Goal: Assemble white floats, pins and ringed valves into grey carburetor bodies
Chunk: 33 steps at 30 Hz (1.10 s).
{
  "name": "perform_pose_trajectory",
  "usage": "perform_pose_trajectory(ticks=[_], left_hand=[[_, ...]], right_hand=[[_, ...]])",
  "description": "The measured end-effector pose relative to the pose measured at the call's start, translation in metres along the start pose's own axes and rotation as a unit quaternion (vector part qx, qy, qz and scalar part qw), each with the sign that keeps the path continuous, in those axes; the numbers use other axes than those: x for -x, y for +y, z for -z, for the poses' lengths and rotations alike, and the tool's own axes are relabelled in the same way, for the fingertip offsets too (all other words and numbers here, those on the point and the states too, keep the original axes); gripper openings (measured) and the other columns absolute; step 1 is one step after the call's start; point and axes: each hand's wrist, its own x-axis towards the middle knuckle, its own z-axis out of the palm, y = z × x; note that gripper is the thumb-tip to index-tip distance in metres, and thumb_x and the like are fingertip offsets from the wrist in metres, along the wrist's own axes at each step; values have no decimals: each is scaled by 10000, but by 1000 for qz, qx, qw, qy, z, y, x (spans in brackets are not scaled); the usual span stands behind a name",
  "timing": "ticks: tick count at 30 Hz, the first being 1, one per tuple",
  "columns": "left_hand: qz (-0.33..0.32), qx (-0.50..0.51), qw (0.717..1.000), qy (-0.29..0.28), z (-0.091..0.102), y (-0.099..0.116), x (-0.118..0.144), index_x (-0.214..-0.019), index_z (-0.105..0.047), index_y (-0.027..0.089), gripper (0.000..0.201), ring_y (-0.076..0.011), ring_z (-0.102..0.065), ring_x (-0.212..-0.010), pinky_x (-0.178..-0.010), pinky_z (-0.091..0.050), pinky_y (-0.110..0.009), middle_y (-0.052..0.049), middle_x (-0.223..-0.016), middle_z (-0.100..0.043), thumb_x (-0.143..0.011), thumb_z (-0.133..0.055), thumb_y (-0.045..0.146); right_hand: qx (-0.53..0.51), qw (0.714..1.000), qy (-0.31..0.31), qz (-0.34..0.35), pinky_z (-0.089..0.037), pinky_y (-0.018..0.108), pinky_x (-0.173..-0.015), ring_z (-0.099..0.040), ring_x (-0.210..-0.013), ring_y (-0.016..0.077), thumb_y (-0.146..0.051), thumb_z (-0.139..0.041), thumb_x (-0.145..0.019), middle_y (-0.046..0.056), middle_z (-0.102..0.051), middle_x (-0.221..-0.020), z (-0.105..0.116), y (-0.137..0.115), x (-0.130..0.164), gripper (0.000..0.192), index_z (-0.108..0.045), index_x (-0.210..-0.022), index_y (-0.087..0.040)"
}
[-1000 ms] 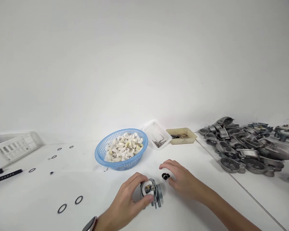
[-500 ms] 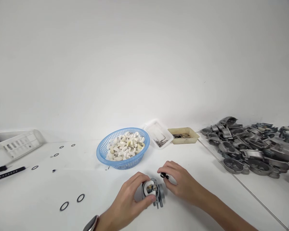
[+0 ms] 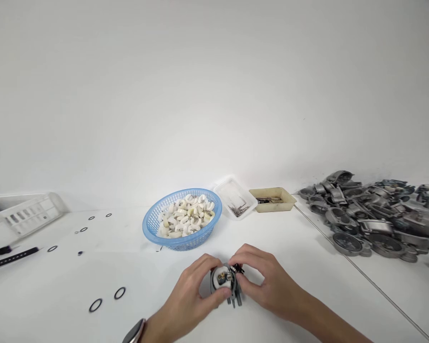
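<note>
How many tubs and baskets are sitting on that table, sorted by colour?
Blue basket: 1
Clear tub: 1
Tan tray: 1
White crate: 1
Total: 4

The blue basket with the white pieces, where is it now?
In the head view the blue basket stands on the white table, centre-left, just beyond both hands and left of the clear tray.
</note>
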Motion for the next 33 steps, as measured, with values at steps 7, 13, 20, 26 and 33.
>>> perform_pose_trajectory(ticks=[7,13,20,26,33], left_hand=[[1,6,1000,-7,0,-1,1,-1121,-615,249,179,-191,-606,-928,-844,-473,-296,-9,-1025,-644,-964,-686,299],[6,0,1000,-6,0,1,-1,-1132,-614,252,198,-183,-607,-928,-829,-469,-281,-1,-1038,-647,-955,-694,294],[10,4,1000,-8,2,3,0,-1140,-616,249,202,-192,-616,-941,-852,-476,-297,-12,-1053,-653,-959,-692,299],[9,9,1000,-9,1,2,-1,-1144,-619,251,215,-195,-621,-940,-850,-477,-303,-12,-1052,-651,-948,-699,290],[12,-8,1000,-4,2,2,-1,-1144,-626,256,206,-188,-603,-917,-826,-474,-294,-8,-1039,-661,-956,-698,297]], right_hand=[[-27,1000,5,3,-524,298,-790,-666,-886,186,-16,-546,-866,29,-685,-1015,-3,2,-2,414,-719,-1146,-266],[1,1000,-22,-19,-506,294,-751,-652,-848,184,0,-522,-845,40,-665,-993,-4,3,-1,417,-748,-1104,-237],[10,999,-27,-25,-481,286,-730,-632,-830,178,21,-516,-807,32,-653,-978,-2,2,-1,420,-746,-1053,-229],[4,999,-24,-31,-469,281,-731,-614,-818,174,42,-520,-773,20,-636,-950,-3,3,-2,421,-739,-1007,-231],[-20,999,-17,-42,-462,293,-737,-593,-817,179,31,-531,-769,11,-636,-953,-4,12,1,456,-737,-1052,-262]])
